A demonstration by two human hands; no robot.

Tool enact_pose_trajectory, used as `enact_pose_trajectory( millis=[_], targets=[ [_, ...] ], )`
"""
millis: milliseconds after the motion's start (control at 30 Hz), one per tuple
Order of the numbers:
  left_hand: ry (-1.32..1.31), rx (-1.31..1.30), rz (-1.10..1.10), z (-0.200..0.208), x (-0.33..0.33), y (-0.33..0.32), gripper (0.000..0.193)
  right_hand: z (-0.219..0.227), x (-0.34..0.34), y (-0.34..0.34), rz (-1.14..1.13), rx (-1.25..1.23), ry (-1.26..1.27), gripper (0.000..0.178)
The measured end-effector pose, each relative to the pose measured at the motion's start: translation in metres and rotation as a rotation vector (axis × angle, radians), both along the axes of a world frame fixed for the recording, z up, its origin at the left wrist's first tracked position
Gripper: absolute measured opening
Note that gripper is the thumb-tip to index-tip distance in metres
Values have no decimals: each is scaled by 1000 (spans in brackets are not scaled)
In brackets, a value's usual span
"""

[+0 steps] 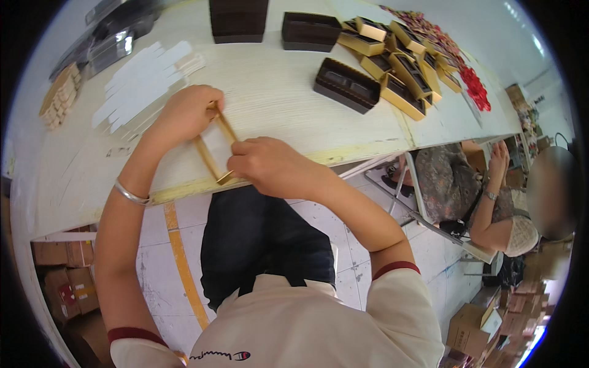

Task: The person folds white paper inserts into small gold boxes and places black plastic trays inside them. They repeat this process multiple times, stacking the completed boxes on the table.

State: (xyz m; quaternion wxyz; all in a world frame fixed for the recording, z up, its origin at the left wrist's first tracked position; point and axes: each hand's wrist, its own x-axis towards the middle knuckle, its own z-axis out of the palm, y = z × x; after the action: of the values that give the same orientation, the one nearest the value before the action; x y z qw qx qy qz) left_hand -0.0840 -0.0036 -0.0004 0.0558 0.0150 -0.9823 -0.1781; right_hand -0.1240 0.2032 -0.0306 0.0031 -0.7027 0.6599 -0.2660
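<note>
Near the table's front edge, a thin gold cardboard box frame [207, 158] is held with its sides standing up around an open middle. My left hand [189, 111] pinches its far end, fingers closed at the corner. The near right part is gripped by my right hand [268, 165], whose fingers are curled round the gold strip. White card strips [144, 83] lie fanned out beyond my left hand. To the right, a dark brown plastic tray insert [347, 84] rests apart from a pile of gold boxes [402, 92] with dark inserts inside.
Stacks of dark brown trays [239, 21] stand at the back, beside another dark tray stack [311, 30]. Tan folded pieces [60, 97] and clear plastic [113, 49] lie at the far left. Red ribbon [473, 89] sits far right. Another person [451, 184] sits on the right.
</note>
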Motion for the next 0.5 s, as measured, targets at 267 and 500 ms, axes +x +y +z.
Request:
enact_pose_trajectory(
  millis=[267, 500],
  targets=[
    [70, -20, 49, -14, 9, -14, 9, 19, -42, 39, -381, -364, 78, 37],
    [-146, 459, -43, 20, 49, -5, 71, 27, -121, 115, -741, -52, 348, 12]
  ],
)
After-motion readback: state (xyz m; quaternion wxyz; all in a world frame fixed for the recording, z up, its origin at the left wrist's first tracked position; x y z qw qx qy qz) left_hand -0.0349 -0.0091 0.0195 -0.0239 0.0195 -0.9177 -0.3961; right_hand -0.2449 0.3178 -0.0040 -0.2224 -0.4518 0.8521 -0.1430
